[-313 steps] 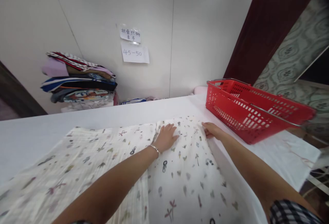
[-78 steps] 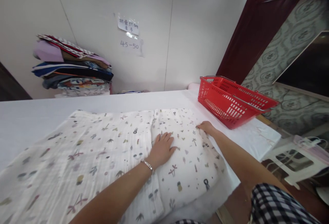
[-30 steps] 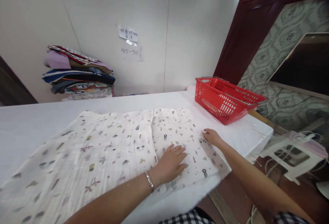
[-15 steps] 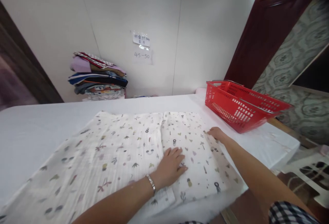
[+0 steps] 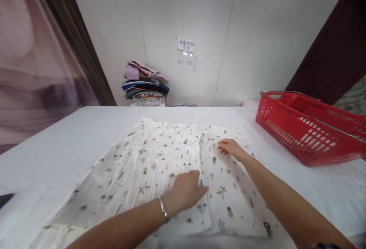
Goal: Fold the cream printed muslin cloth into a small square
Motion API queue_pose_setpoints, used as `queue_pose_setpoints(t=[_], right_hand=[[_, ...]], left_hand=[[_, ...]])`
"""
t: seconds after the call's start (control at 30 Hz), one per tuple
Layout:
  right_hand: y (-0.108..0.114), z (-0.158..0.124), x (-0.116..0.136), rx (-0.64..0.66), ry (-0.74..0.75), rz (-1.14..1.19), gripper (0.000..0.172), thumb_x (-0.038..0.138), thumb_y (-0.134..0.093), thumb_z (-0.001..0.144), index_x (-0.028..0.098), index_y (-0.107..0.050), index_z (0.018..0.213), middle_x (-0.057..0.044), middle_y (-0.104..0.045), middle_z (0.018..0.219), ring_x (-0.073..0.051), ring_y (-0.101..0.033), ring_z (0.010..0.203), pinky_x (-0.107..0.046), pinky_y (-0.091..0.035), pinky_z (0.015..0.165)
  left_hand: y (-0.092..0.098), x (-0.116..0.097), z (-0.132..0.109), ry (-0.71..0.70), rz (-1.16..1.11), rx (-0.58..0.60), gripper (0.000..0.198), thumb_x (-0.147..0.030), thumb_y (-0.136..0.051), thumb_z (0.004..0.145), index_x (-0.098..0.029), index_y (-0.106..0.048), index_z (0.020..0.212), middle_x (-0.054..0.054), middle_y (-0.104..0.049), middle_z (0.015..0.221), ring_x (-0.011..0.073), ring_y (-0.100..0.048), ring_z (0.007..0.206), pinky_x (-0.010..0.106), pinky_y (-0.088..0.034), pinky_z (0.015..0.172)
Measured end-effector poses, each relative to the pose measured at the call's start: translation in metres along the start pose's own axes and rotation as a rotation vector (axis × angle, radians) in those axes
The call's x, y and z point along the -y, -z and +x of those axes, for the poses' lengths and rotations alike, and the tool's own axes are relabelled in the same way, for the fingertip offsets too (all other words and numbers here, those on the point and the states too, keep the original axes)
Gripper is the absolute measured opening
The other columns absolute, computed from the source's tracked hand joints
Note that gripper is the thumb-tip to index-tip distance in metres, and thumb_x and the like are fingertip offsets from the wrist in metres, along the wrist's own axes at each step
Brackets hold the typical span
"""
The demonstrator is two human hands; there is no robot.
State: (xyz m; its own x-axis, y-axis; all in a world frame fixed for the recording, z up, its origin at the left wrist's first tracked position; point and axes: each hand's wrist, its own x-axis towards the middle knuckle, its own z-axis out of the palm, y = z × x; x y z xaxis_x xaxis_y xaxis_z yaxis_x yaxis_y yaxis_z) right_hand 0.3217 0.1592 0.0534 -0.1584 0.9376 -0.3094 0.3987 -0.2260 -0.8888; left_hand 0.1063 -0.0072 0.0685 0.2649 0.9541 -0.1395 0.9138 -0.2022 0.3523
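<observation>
A white muslin cloth (image 5: pixel 164 154) printed with palms, pineapples and sunglasses lies spread on the white table, its right part folded over along a front-to-back line. My left hand (image 5: pixel 187 190), with a silver bracelet at the wrist, rests on the cloth near that line, thumb apart from the bent fingers. Farther back, my right hand (image 5: pixel 231 149) hovers over or lightly touches the folded part (image 5: pixel 225 180); its fingers are loosely bent and slightly apart, with no cloth visibly gripped. The cloth's near edge is partly hidden by my left forearm.
A red plastic basket (image 5: pixel 303 134) with metal handles stands on the right of the white table (image 5: pixel 51 146). Against the back wall sits a stack of folded fabrics (image 5: pixel 146 85), beside papers with writing (image 5: pixel 185 53). A pinkish curtain (image 5: pixel 37 70) hangs at the left.
My right hand has left the cloth's right edge and moved inward over the folded part. My left hand's flat fingers have bent. The view has turned left.
</observation>
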Motion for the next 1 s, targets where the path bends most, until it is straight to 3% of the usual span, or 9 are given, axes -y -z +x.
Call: queue_pose_setpoints(t=[0.13, 0.27, 0.37, 0.47, 0.7, 0.87, 1.0], right_hand=[[-0.062, 0.024, 0.027, 0.121, -0.077, 0.155, 0.014, 0.021, -0.062, 0.075, 0.012, -0.058, 0.084, -0.008, -0.065, 0.076, -0.014, -0.061, 0.058, -0.025, -0.051, 0.054], [-0.093, 0.039, 0.041, 0.12, -0.117, 0.219, 0.031, 0.019, -0.06, 0.078, 0.013, -0.051, 0.107, -0.006, -0.064, 0.073, -0.013, -0.061, 0.057, -0.028, -0.053, 0.057], [-0.101, 0.039, 0.045, 0.081, -0.12, 0.226, 0.059, 0.02, -0.058, 0.079, 0.017, -0.031, 0.131, -0.005, -0.064, 0.078, -0.014, -0.059, 0.057, -0.028, -0.052, 0.055], [-0.103, 0.038, 0.044, 0.069, -0.103, 0.214, 0.076, 0.022, -0.06, 0.076, 0.021, -0.019, 0.139, -0.006, -0.064, 0.085, -0.015, -0.06, 0.062, -0.026, -0.049, 0.053], [-0.109, 0.045, 0.045, 0.11, -0.025, 0.318, 0.073, 0.022, -0.055, 0.078, 0.022, -0.019, 0.141, -0.012, -0.058, 0.117, -0.019, -0.062, 0.089, -0.028, -0.052, 0.067], [-0.114, 0.054, 0.045, 0.07, 0.054, 0.35, 0.081, 0.02, -0.054, 0.076, 0.022, -0.009, 0.143, -0.012, -0.052, 0.126, -0.02, -0.063, 0.09, -0.031, -0.053, 0.069], [-0.115, 0.063, 0.042, -0.017, 0.096, 0.27, 0.079, 0.02, -0.052, 0.077, 0.019, -0.008, 0.144, -0.012, -0.054, 0.124, -0.019, -0.063, 0.09, -0.03, -0.053, 0.068]], left_hand=[[-0.004, -0.01, -0.025, 0.042, 0.052, 0.105, 0.048, -0.059, -0.046, 0.075, -0.016, -0.058, 0.092, 0.011, -0.063, 0.089, 0.0309, -0.06, 0.083, 0.043, -0.047, 0.071], [-0.004, -0.016, -0.043, 0.055, 0.02, 0.16, 0.059, -0.066, -0.054, 0.067, -0.016, -0.058, 0.098, 0.011, -0.061, 0.095, 0.0317, -0.059, 0.086, 0.046, -0.047, 0.076], [-0.005, -0.01, -0.054, -0.047, 0.005, 0.151, 0.064, -0.068, -0.061, 0.061, -0.018, -0.057, 0.1, 0.01, -0.059, 0.1, 0.0294, -0.057, 0.089, 0.044, -0.047, 0.077], [-0.011, 0.002, -0.061, -0.171, 0.071, 0.096, 0.057, -0.06, -0.066, 0.063, -0.018, -0.056, 0.099, 0.01, -0.057, 0.101, 0.0269, -0.054, 0.09, 0.039, -0.047, 0.074], [-0.017, 0.013, -0.072, -0.371, 0.146, 0.02, 0.047, -0.052, -0.063, 0.069, -0.018, -0.051, 0.099, 0.007, -0.056, 0.097, 0.0237, -0.053, 0.087, 0.036, -0.045, 0.069], [-0.012, 0.017, -0.076, -0.362, 0.123, -0.017, 0.01, -0.027, -0.052, 0.079, -0.018, -0.051, 0.085, 0.006, -0.058, 0.091, 0.0209, -0.054, 0.086, 0.032, -0.045, 0.071], [-0.012, 0.021, -0.075, -0.306, 0.033, -0.075, 0.01, -0.019, -0.041, 0.083, -0.018, -0.051, 0.082, 0.005, -0.059, 0.086, 0.0183, -0.056, 0.08, 0.03, -0.044, 0.071]])
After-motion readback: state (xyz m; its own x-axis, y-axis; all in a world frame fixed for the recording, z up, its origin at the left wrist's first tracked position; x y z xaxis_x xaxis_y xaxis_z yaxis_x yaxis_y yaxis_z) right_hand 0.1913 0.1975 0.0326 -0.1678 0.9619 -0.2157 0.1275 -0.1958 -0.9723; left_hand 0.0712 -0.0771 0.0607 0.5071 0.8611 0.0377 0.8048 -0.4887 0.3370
